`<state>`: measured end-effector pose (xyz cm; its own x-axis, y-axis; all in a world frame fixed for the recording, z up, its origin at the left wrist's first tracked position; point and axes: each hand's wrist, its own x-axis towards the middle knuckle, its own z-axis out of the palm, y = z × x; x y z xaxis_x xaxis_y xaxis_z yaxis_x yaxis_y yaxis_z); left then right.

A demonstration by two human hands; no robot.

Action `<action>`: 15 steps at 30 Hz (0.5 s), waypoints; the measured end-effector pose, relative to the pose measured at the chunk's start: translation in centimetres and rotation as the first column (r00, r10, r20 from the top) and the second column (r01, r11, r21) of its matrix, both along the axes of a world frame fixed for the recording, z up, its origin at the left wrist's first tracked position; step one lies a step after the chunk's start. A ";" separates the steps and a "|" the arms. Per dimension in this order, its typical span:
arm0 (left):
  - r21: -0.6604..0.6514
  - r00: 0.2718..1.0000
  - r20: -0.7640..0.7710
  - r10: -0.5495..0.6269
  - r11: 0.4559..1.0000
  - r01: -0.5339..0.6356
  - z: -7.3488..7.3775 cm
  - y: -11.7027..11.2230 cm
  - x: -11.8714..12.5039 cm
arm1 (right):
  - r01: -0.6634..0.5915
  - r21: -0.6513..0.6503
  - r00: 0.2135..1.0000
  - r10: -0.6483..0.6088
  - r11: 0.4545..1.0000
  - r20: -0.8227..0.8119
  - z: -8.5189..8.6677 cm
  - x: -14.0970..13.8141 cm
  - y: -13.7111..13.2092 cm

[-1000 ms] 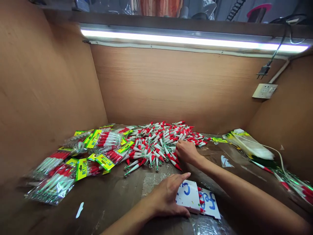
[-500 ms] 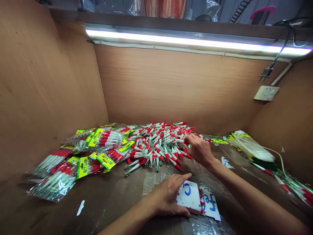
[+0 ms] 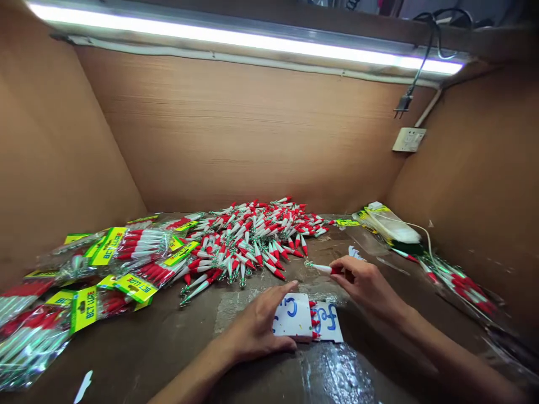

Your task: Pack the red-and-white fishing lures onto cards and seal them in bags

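Between the thumb and fingers of my right hand is a red-and-white fishing lure, pinched at its red end, its hooked end pointing left. My left hand is wrapped round a small white box with blue handwriting, low on the bench. Red lure tips stick out of the box's right side, over a white card with blue writing. Behind my hands spreads a large heap of loose red-and-white lures.
Packed lures with yellow-green labels pile up at the left. On the right lie a stack of clear bags and more lures. A plug hangs near the wall socket; a lamp runs overhead.
My right hand has come away from the heap toward me with one lure in its fingers. My left hand still holds the box. The whole view has shifted.
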<state>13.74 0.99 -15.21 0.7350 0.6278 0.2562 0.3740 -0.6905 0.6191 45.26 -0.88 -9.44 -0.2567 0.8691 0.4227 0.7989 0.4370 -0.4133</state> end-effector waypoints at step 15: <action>0.033 0.998 -0.047 0.047 0.998 -0.045 1.2 -0.4 0.8 | -0.176 -0.261 0.984 0.176 0.949 -0.024 -1.9 2.3 -1.7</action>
<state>14.56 0.60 -14.06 0.7176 0.6533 0.2415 0.4346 -0.6910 0.5777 47.51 -2.55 -11.29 -0.4155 0.8901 0.1874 0.7186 0.4475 -0.5322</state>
